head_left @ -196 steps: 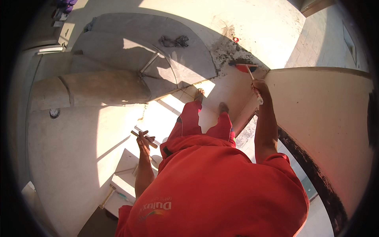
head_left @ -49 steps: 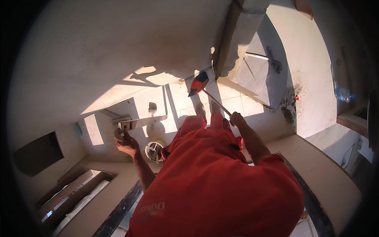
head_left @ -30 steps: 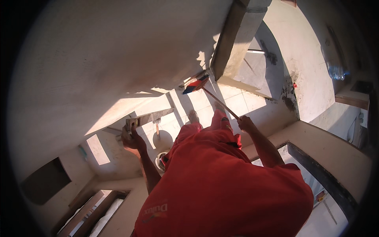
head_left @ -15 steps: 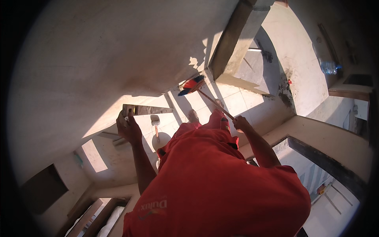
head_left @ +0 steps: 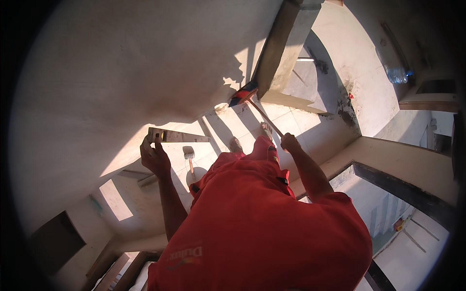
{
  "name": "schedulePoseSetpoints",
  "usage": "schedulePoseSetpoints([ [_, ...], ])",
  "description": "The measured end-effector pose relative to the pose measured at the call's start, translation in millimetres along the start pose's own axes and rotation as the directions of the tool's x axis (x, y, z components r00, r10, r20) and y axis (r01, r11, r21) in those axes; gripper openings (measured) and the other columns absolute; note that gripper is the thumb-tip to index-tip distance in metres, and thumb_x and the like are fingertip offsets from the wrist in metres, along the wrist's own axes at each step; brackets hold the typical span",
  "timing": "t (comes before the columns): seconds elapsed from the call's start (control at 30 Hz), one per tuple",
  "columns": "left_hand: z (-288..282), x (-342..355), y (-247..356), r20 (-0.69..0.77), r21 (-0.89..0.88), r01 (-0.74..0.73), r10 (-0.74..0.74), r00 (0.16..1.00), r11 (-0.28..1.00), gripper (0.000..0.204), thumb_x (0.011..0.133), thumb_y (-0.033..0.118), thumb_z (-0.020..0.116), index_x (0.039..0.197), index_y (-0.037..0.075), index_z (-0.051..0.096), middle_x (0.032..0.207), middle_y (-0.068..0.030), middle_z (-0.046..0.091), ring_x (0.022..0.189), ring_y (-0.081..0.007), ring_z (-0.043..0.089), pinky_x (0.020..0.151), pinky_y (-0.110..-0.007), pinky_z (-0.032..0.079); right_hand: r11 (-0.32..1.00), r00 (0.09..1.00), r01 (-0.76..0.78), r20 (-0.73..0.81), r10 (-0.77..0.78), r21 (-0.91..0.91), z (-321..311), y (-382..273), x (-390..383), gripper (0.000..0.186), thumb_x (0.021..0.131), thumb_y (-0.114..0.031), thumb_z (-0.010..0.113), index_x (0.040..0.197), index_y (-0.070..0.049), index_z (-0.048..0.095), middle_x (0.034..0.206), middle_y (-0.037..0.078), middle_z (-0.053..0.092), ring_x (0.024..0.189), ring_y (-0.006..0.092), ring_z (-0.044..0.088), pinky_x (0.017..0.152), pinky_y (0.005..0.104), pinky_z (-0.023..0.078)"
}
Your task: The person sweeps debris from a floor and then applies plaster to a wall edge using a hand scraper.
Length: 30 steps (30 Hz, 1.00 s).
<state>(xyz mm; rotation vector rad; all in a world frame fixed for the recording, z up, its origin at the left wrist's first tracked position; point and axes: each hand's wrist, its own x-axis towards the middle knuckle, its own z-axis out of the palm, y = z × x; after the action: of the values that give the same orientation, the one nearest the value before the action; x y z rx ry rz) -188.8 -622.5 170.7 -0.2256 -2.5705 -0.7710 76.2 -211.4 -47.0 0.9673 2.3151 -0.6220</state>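
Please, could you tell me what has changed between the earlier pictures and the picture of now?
The broom head has moved left, away from the dirt patch, to the foot of the wall beside the pillar. The view has turned too. The right hand still grips the broom handle; the left hand still holds the flat bar, as in the last few pictures.

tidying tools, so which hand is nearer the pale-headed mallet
Left. The left hand, gripping a long bar, is just left of the mallet in the picture; the right hand, on the broom handle, is farther off, right of the trouser legs.
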Motion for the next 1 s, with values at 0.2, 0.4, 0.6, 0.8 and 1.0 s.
schedulePoseSetpoints([
  [0.2, -1, -4, -6, -0.057, -0.035, -0.040, 0.038, 0.998, 0.999, 0.028, 0.089, 0.016, 0.074, 0.110, -0.001, 0.067, 0.095, -0.0134, 0.068, 0.081, -0.0280, 0.068, 0.069, -0.037, 0.053, 0.963, 0.894, -0.268, 0.383, 0.233, 0.040, -18, -4, 17, 0.040, 0.098, -0.031, 0.055, 0.107, 0.007, 0.064, 0.099, 0.032, 0.068, 0.093, 0.0398, 0.071, 0.076, 0.0465, 0.060],
  [0.4, -11, -9, 10, 0.010, -0.030, 0.148, -0.147, 0.989, 0.989, 0.028, 0.089, 0.017, 0.074, 0.110, -0.001, 0.067, 0.096, -0.0127, 0.068, 0.078, -0.0256, 0.066, 0.066, -0.036, 0.052, 0.994, 0.988, 0.063, 0.148, -0.049, -0.088, 12, 4, 20, 0.034, 0.092, -0.025, 0.060, 0.108, 0.004, 0.064, 0.104, 0.026, 0.070, 0.100, 0.0395, 0.069, 0.085, 0.0488, 0.057],
  [0.6, -6, -11, 10, -0.037, -0.056, 0.089, -0.091, 0.995, 0.994, 0.029, 0.089, 0.017, 0.074, 0.110, -0.001, 0.067, 0.098, -0.0128, 0.069, 0.079, -0.0252, 0.066, 0.068, -0.037, 0.052, 0.968, 0.894, -0.246, 0.398, 0.206, 0.050, 0, -13, 24, 0.034, 0.093, -0.026, 0.058, 0.112, 0.001, 0.065, 0.089, 0.025, 0.071, 0.084, 0.0367, 0.071, 0.074, 0.0446, 0.059],
  [0.8, 2, -16, 10, -0.064, -0.136, 0.128, -0.138, 0.988, 0.982, 0.030, 0.091, 0.020, 0.073, 0.111, -0.001, 0.067, 0.095, -0.0135, 0.068, 0.081, -0.0276, 0.067, 0.065, -0.038, 0.052, 0.940, 0.945, 0.265, 0.251, -0.209, -0.216, -3, 22, 3, 0.036, 0.096, -0.028, 0.056, 0.111, 0.003, 0.064, 0.103, 0.027, 0.067, 0.101, 0.0415, 0.069, 0.087, 0.0493, 0.056],
  [1.0, 11, -6, 16, -0.021, -0.069, 0.046, -0.048, 0.999, 0.997, 0.030, 0.091, 0.020, 0.073, 0.110, -0.002, 0.066, 0.096, -0.0142, 0.067, 0.079, -0.0276, 0.066, 0.065, -0.038, 0.052, 0.990, 0.958, 0.086, 0.283, -0.050, -0.115, 32, 11, 19, 0.036, 0.094, -0.026, 0.058, 0.112, 0.005, 0.061, 0.108, 0.027, 0.067, 0.102, 0.0427, 0.068, 0.089, 0.0508, 0.055],
])
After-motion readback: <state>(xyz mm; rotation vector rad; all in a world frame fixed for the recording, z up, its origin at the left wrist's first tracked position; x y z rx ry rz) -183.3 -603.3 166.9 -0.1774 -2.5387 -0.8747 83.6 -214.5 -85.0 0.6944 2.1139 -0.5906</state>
